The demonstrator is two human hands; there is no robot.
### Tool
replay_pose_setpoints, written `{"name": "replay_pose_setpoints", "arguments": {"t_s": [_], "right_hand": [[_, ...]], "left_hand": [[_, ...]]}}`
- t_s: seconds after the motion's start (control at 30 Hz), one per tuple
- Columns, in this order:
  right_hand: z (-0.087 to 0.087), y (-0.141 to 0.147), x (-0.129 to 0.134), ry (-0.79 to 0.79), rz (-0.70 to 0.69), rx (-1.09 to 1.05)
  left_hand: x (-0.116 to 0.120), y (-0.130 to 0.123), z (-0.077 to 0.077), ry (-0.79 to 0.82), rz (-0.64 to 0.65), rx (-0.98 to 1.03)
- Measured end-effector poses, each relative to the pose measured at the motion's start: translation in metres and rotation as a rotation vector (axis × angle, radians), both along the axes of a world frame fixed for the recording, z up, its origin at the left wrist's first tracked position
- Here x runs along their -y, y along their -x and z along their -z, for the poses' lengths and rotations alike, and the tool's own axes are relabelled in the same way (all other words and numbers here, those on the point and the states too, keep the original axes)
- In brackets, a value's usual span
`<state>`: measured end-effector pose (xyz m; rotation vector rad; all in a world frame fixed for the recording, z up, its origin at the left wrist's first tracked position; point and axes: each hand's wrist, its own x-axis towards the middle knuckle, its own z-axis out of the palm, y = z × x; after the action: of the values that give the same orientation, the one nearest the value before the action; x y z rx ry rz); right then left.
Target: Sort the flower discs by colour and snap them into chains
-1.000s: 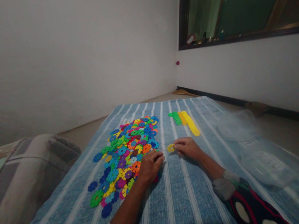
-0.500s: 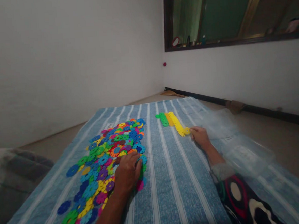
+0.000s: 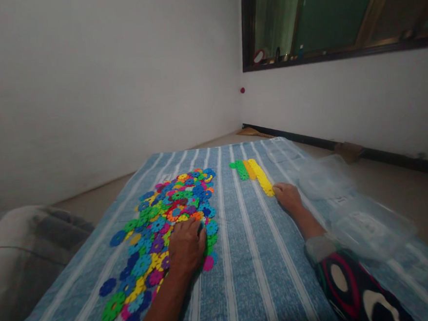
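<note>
A pile of colourful plastic snowflake discs lies spread over the left part of the cloth. My left hand rests on its near right side, fingers bent down into the discs and thumb close to them; what they hold, if anything, is hidden. Further right, a yellow row of overlapping discs slants beside a shorter orange row and a green row. At the yellow row's near end, my right hand has its fingers closed on a yellow disc, mostly covered by the fingertips.
Clear plastic boxes or lids stand along the right side of the striped blue cloth. A grey fabric-covered shape is at the left edge. Walls meet behind the table, with a window at upper right.
My right hand has brought the yellow disc from beside the row's near end into line with it. My left hand stays on the pile. The view has shifted slightly.
</note>
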<state>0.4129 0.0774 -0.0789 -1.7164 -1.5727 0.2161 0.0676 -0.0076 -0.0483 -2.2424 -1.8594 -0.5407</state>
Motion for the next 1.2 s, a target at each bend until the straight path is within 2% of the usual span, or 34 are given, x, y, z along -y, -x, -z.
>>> {"name": "replay_pose_setpoints", "arguments": {"t_s": [0.27,0.53,0.6,0.77,0.93,1.2], "right_hand": [[0.007,-0.003,-0.001,0.039,0.081,0.094],[0.004,-0.004,0.002,0.046,0.093,-0.039],[0.003,-0.004,0.003,0.041,0.083,-0.091],[0.001,-0.004,0.004,0.047,0.094,-0.132],[0.000,-0.002,0.006,0.092,0.079,-0.178],[-0.003,-0.002,0.007,0.084,0.056,-0.166]], "left_hand": [[0.009,-0.003,-0.013,0.076,-0.078,-0.034],[0.008,-0.002,-0.022,0.163,-0.248,-0.133],[0.003,-0.001,-0.026,0.163,-0.235,-0.127],[-0.015,-0.002,-0.038,0.179,-0.089,-0.093],[-0.029,-0.002,-0.043,0.268,-0.045,-0.134],[-0.039,0.001,-0.043,0.290,-0.105,-0.018]]}}
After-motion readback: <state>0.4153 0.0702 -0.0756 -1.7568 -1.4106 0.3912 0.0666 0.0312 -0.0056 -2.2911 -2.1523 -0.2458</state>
